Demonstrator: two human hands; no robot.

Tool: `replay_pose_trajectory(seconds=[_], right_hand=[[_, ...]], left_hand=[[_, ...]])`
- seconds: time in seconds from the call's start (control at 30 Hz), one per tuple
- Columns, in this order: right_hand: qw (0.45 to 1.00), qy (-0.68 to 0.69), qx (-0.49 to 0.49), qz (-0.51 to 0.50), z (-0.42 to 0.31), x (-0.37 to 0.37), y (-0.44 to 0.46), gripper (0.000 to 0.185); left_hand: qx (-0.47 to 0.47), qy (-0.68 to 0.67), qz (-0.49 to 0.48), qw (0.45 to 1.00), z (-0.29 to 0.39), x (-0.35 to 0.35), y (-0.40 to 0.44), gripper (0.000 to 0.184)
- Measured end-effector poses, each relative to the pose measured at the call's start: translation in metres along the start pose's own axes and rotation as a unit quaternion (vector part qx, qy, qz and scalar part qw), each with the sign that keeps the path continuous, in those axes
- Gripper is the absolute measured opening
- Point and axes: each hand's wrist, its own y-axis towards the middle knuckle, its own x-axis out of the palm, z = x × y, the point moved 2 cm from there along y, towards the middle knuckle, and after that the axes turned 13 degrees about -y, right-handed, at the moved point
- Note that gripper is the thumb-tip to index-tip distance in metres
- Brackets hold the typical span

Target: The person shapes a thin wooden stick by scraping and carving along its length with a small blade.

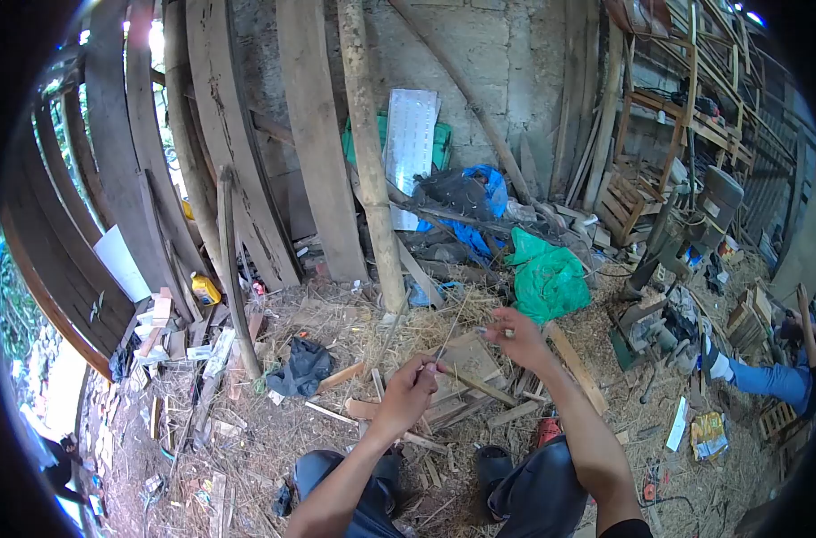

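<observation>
Leaning upright along a grey block wall (533, 54), tall wooden boards (318, 134) tower over a floor (264, 448) strewn with straw and wood scraps. A pale pole (368, 179) stands in front of them, with crumpled blue sheeting (493, 193) heaped to its right and a green bag (551, 280) just beside that heap. At the far right shows another person's leg in blue jeans (767, 381), well apart from the person's own hands. A dark crumpled bag (302, 368) lies on the floor left of the hands, and farther left sits a yellow bottle (205, 289). Over some loose wood pieces (466, 368), the left hand (412, 390) has its fingers clenched around a thin strand (452, 327), which slants up from the grip, between the two hands. The right hand (517, 337) hovers near it, fingers bent and partly spread; whether they grasp anything is impossible to tell.
</observation>
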Motion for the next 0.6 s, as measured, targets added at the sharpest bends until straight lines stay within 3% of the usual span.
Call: replay_pose_trajectory(seconds=[0.13, 0.2, 0.33, 0.4, 0.53, 0.6], right_hand=[[0.995, -0.070, -0.031, -0.070, -0.016, -0.005, 0.000, 0.036], [0.967, -0.246, -0.025, -0.066, -0.046, -0.016, -0.004, 0.032], [0.989, -0.145, -0.044, 0.003, -0.048, -0.006, -0.004, 0.028], [0.984, -0.170, 0.040, -0.025, -0.054, -0.008, -0.002, 0.026], [0.983, -0.173, 0.004, -0.057, -0.075, -0.008, -0.007, 0.023], [0.993, -0.038, 0.010, -0.114, -0.091, -0.001, -0.016, 0.022]], left_hand=[[-0.031, -0.101, -0.006, 0.994, -0.002, 0.004, 0.002, 0.018], [-0.040, -0.124, 0.007, 0.991, -0.002, 0.007, 0.005, 0.017], [-0.027, -0.109, 0.036, 0.993, -0.010, 0.004, 0.012, 0.017], [-0.006, -0.109, 0.026, 0.994, -0.016, 0.002, 0.016, 0.016], [0.040, -0.083, 0.058, 0.994, -0.018, -0.002, 0.024, 0.016], [0.059, -0.091, 0.076, 0.991, -0.018, -0.006, 0.027, 0.016]])
